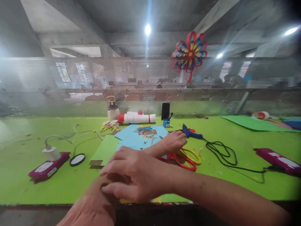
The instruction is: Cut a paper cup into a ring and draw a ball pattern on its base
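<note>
My left hand (171, 142) stretches across to the right, its fingers laid out beside the nozzle end of a blue glue gun (194, 134); whether they touch it I cannot tell. Over my left forearm lies my right hand (138, 171), fingers and thumb curled around it near the wrist. Scissors with red and yellow handles (185, 164) lie just right of the crossed arms. Beyond the hands are light-blue paper sheets (129, 135) bearing a ring-shaped item (148, 133) and thin sticks. A green sheet (105, 149) is partly under them.
A magenta power strip (50, 168) with a white plug and a round black-rimmed disc (77, 159) lie left. Another power strip (278, 160) is right, near a black cord (223, 153). White rolls (141, 118), a blue jar (166, 123) and a black upright object (165, 110) stand behind.
</note>
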A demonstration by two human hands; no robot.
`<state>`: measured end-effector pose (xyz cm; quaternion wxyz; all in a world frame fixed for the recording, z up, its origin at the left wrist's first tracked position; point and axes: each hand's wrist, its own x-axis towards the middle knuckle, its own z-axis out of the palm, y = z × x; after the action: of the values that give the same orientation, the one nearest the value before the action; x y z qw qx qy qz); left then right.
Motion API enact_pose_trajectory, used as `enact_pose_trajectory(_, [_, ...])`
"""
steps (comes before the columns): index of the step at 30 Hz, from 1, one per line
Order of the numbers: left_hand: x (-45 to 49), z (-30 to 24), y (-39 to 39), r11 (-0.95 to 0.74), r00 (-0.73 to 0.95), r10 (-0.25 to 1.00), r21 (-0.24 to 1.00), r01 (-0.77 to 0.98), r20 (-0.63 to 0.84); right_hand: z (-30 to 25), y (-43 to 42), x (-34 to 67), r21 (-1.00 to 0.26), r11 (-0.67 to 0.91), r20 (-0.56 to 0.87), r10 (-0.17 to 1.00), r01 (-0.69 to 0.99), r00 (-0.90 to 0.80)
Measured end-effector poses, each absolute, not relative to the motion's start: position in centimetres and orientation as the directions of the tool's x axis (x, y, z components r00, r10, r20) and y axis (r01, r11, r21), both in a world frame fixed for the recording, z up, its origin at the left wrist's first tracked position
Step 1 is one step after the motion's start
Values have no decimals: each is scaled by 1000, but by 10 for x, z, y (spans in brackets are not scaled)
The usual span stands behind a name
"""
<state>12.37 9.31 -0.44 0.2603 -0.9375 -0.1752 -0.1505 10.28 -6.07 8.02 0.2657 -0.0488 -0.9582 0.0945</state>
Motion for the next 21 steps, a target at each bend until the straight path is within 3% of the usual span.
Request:
enact_pose_trajectory(3, [137, -7, 86, -822, 910, 183, -449, 349, 372, 84, -57, 88, -151, 982, 417, -41, -114, -908])
enact_pose_trajectory(5, [136, -9, 80, -831, 916, 161, -451, 326, 367, 82, -52, 88, -96, 986, 375, -94, -140, -922])
enact_pose_trajectory(12, [111, -9, 79, -796, 890, 259, -440, 417, 374, 70, -40, 106, -68, 990, 357, 142, 126, -923])
enact_pose_trajectory(17, [111, -4, 80, -777, 878, 298, -439, 451, 375, 66, -51, 95, -30, 1000, 453, 12, -2, -892])
enact_pose_trajectory(21, [111, 0, 77, -781, 874, 299, -429, 454, 382, 60, -39, 105, -28, 998, 451, 64, 57, -890])
